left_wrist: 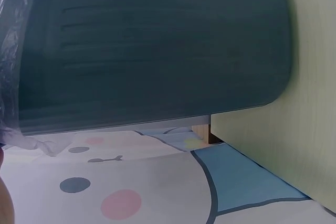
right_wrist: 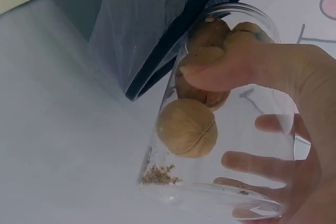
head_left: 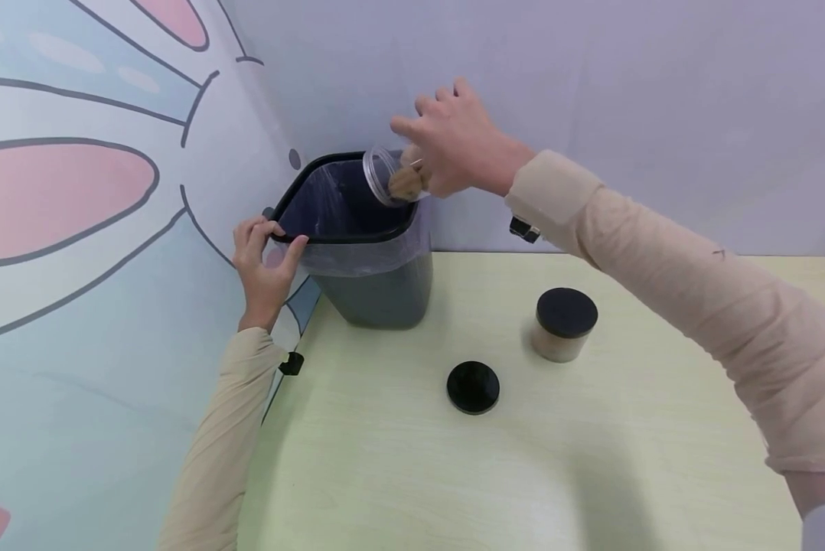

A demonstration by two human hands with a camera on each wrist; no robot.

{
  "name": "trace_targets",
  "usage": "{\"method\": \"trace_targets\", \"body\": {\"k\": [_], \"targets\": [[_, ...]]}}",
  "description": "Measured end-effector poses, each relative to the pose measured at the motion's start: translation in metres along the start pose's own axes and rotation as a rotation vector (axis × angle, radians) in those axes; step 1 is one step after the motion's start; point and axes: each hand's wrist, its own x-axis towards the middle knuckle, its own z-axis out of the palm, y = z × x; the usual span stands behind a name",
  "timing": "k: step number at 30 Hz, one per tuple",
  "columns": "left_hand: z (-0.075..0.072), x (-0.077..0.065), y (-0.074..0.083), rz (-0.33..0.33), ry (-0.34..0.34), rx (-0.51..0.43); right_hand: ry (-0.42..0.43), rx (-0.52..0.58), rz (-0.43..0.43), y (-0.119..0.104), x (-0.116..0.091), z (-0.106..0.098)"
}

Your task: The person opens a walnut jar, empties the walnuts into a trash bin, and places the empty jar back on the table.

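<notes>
My right hand [head_left: 457, 141] grips a clear jar [right_wrist: 239, 121], tilted with its open mouth over the right rim of a grey trash bin [head_left: 385, 298]. Several walnuts [right_wrist: 187, 128] lie inside the jar, bunched mostly toward the mouth. Brown crumbs [right_wrist: 160, 175] cling near its base. With thumb and fingers over the black rim, my left hand [head_left: 262, 272] holds the bin's near left corner. A clear liner bag [head_left: 378, 260] is folded over that rim. In the left wrist view the bin's dark side [left_wrist: 157, 51] fills most of the picture.
On the pale wooden table [head_left: 385, 474] lies a loose black lid [head_left: 473, 387]. To its right stands a second jar [head_left: 557, 346] with a black lid on. A cartoon-printed wall [head_left: 75, 398] borders the left, and a plain pale wall [head_left: 647, 115] runs behind.
</notes>
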Motion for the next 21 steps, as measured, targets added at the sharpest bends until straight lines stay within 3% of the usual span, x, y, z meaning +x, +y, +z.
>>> {"method": "trace_targets", "body": {"k": [4,12,21], "targets": [[0.001,0.000,0.006,0.007,0.008,-0.005,-0.013,0.016,0.002,-0.001,0.001,-0.001],[0.002,0.004,0.033,0.013,0.008,-0.024,0.000,0.021,0.002,0.000,0.001,-0.003],[0.003,0.005,0.033,0.017,0.008,-0.026,0.002,0.035,0.013,0.002,0.001,-0.002]]}}
